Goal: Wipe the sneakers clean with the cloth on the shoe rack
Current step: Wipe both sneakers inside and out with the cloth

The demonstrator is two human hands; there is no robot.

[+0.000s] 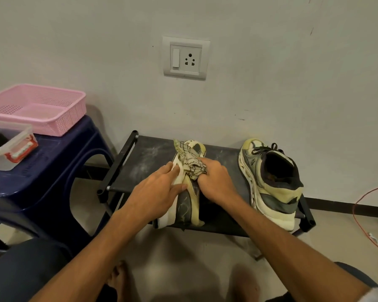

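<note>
Atop the sideways-lying cream-and-grey sneaker (187, 207), fingers (203, 178) of the right hand (215, 182) are curling round a bunched checked beige cloth (191, 161), while straight fingers (172, 171) of the left hand (158, 191) are pressing its sole edge. It is lying on the dusty black shoe rack (147, 156), beside an upright matching sneaker (273, 186).

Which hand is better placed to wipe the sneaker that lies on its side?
The right. The right hand grips the cloth, bunched against the tipped sneaker on the shoe rack. The left hand lies with fairly straight fingers on that sneaker, probably steadying it, and holds no cloth.
</note>
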